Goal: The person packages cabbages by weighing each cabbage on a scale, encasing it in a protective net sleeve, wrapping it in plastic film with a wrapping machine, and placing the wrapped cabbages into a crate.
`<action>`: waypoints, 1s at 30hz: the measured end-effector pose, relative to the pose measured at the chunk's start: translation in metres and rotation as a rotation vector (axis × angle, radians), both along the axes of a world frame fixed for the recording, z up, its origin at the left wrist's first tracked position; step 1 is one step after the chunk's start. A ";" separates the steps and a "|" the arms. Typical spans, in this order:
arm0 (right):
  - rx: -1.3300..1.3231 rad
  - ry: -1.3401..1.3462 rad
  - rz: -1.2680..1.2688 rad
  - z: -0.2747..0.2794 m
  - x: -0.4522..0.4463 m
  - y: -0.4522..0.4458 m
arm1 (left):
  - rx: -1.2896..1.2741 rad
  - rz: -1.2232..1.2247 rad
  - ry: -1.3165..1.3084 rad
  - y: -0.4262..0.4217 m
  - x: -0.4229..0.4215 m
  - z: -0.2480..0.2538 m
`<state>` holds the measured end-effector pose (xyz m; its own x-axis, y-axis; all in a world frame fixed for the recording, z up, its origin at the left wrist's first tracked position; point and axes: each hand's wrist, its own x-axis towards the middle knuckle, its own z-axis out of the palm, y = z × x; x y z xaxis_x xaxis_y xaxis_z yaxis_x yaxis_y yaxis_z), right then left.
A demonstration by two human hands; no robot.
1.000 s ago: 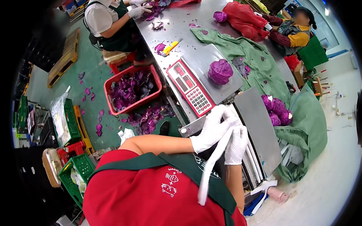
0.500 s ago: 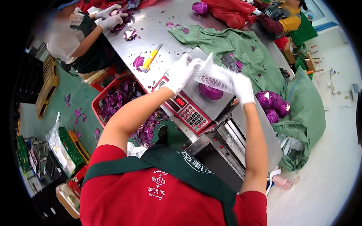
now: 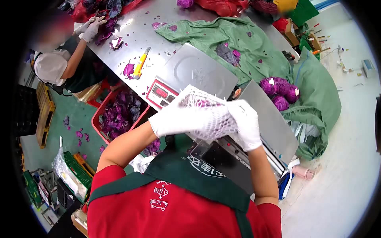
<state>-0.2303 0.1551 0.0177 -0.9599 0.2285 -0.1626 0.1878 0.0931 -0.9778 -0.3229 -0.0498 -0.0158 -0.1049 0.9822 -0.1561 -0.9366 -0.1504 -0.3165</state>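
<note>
A white mesh net (image 3: 217,125) hangs between my two gloved hands, with purple cabbage showing through its holes. My left hand (image 3: 174,117), blurred by motion, lies along the net's left side, its fingers partly hidden by the mesh. My right hand (image 3: 245,123) has its fingers closed on the net's right edge. Both are above the near side of the scale, whose steel plate (image 3: 194,71) bears no cabbage. The scale's red display panel (image 3: 160,93) is partly covered by my left forearm and glove.
A yellow knife (image 3: 141,64) lies on the steel table. Several purple cabbages (image 3: 280,92) sit right of the scale by a green sack (image 3: 319,103). A red basket (image 3: 97,125) of leaves stands on the floor. A co-worker (image 3: 59,65) handles leaves at upper left.
The cabbage has left the scale plate and is now in the net. Both my hands have come down and nearer my body. The view has shifted, and the co-worker appears further left.
</note>
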 end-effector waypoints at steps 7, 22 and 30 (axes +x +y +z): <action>-1.017 -0.040 0.164 -0.003 0.095 0.021 | -0.263 0.322 0.337 0.027 0.100 -0.033; -1.064 0.058 -0.549 -0.014 0.193 0.110 | -0.587 0.513 1.592 0.171 0.220 0.050; -0.047 0.188 -0.989 -0.083 0.103 0.253 | -0.758 0.233 1.252 0.336 0.124 -0.017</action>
